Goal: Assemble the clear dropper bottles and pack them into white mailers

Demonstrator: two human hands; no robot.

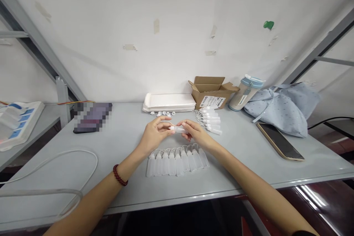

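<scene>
Between my hands a small translucent plastic bottle (180, 129) lies on its side above the table. My left hand (155, 132) pinches its white cap (172, 128) at the left end. The fingers of my right hand (197, 132) are closed round the bottle body. Below them, a row of several similar bottles (178, 164) with looped white cords at their tops lies side by side. Several more corded bottles (212, 119) lie stacked to the right. Beyond my left hand sit several small white caps (163, 113).
Behind the caps is a stack of white trays (170, 101), beside an opened cardboard box (210, 94). A tumbler (245, 94), blue cloth bag (279, 108) and phone (280, 142) occupy the right. A dark, partly blurred object (94, 118) and white cables (91, 155) lie left.
</scene>
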